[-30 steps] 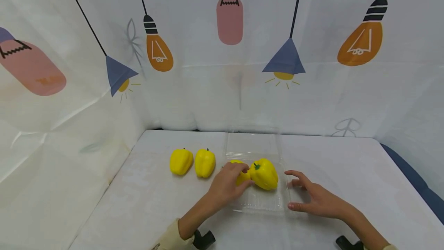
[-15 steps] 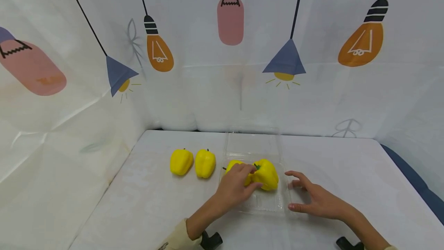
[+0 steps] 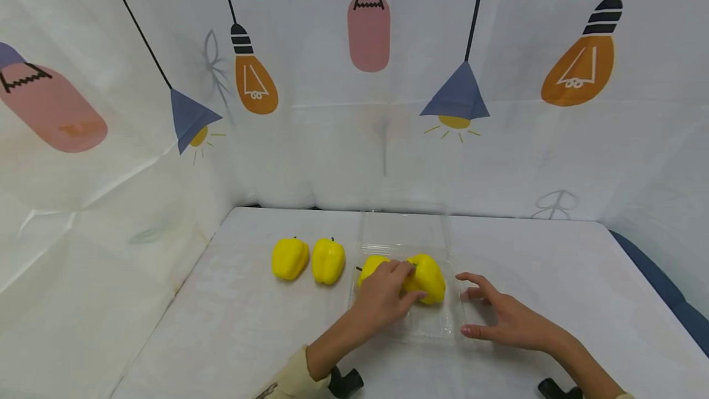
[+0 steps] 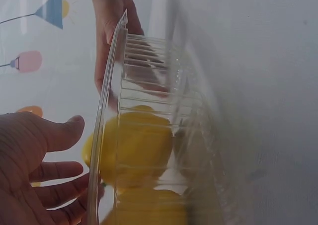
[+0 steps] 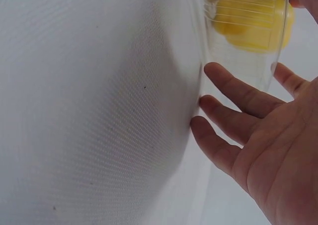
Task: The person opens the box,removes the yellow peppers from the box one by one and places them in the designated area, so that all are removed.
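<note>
Two yellow bell peppers lie in a clear plastic clamshell box point(image 3: 434, 323), its lid laid back toward the wall. My left hand point(image 3: 382, 300) hovers over them, partly hiding both. Its fingertips are at the right pepper point(image 3: 433, 279), the thumb low by its front; the left pepper point(image 3: 370, 266) shows behind the knuckles. In the left wrist view, that hand point(image 4: 30, 160) has thumb and fingers spread apart above the box rim, with a pepper point(image 4: 144, 145) below. My right hand point(image 3: 501, 319) rests beside the box's right wall, fingers loosely extended and holding nothing.
Two more yellow bell peppers, an outer one point(image 3: 290, 258) and an inner one point(image 3: 328, 261), stand on the white table point(image 3: 221, 325) left of the box. A white curtain point(image 3: 310, 159) printed with lamps hangs behind the table.
My left hand has moved right, from the left pepper across to the right one, uncovering more of the left pepper. The right hand and the box have stayed in place.
</note>
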A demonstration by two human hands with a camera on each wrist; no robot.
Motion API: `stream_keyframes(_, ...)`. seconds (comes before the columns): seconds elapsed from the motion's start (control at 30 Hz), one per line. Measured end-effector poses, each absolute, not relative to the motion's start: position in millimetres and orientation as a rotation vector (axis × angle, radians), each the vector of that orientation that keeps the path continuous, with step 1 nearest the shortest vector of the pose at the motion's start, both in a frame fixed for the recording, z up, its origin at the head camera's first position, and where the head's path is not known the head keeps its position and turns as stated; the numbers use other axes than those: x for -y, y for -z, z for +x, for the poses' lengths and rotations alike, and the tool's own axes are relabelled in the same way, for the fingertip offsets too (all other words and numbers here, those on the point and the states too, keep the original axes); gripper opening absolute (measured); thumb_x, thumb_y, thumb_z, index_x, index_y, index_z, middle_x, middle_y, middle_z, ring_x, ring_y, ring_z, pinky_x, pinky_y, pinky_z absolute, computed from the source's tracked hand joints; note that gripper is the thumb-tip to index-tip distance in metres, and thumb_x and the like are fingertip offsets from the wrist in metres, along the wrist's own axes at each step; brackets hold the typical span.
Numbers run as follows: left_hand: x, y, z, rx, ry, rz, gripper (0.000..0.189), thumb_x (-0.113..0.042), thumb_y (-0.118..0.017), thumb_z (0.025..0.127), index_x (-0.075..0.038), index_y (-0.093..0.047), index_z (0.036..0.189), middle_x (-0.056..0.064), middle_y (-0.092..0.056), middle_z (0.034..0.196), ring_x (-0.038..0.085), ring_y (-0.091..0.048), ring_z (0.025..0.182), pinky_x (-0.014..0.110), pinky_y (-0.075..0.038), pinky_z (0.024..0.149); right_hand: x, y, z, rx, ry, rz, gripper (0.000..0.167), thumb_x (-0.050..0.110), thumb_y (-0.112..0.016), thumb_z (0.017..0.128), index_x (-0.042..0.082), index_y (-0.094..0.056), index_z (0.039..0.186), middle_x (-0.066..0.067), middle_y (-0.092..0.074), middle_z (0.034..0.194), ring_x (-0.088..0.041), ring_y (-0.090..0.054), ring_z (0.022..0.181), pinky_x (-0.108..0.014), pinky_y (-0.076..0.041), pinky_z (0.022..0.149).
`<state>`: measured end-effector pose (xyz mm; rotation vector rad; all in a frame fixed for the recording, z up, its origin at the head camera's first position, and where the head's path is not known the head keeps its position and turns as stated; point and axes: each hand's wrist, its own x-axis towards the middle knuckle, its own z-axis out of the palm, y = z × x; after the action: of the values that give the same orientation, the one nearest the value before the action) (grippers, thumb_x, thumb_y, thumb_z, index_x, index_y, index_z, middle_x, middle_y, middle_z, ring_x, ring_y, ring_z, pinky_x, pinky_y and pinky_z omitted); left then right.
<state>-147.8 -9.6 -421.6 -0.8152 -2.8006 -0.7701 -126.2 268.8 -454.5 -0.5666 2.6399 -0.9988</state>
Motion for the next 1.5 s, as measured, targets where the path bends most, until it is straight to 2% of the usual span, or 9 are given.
stream_keyframes(0.33, -1, 421, -149, 2.836, 0.7, -0.784, 0.048, -0.047, -0.072, 0.087, -0.015, -0.062, 0.122, -0.003, -0.062, 0.115, 0.01, -0.056, 0.095, 0.022, -0.049, 0.084, -270, 455, -127, -2.648, 1.004, -0.595, 0.086, 0.047, -0.075, 0.085, 0.023, -0.024, 0.151, -0.008, -0.059, 0.127, -0.039, -0.054, 0.118, -0.067, -0.041, 0.091)
stream_keyframes(0.6, -9, 421, -148, 2.869, 0.687, -0.75, 0.051, -0.05, -0.07, 0.088, -0.016, -0.059, 0.123, -0.002, -0.061, 0.114, 0.01, -0.055, 0.095, 0.023, -0.049, 0.086, -271, 456, -126, -2.652, 1.02, -0.615, 0.086, 0.047, -0.075, 0.085, 0.023, -0.024, 0.151, -0.007, -0.06, 0.127, -0.039, -0.054, 0.118, -0.066, -0.041, 0.092)
stream_keyframes(1.17, -14, 426, -146, 2.869, 0.684, -0.697, 0.041, -0.038, -0.074, 0.088, -0.012, -0.063, 0.118, -0.001, -0.062, 0.106, 0.011, -0.055, 0.09, 0.024, -0.049, 0.083, -269, 457, -125, -2.637, 1.015, -0.577, 0.086, 0.047, -0.074, 0.085, 0.023, -0.024, 0.151, -0.008, -0.059, 0.126, -0.039, -0.053, 0.118, -0.068, -0.04, 0.092)
stream_keyframes(1.5, -16, 425, -148, 2.867, 0.704, -0.657, 0.038, -0.039, -0.072, 0.09, -0.011, -0.067, 0.116, -0.001, -0.062, 0.102, 0.01, -0.055, 0.085, 0.023, -0.049, 0.079, -269, 458, -126, -2.656, 1.002, -0.589, 0.086, 0.047, -0.075, 0.085, 0.023, -0.025, 0.15, -0.008, -0.06, 0.125, -0.039, -0.054, 0.117, -0.066, -0.041, 0.091)
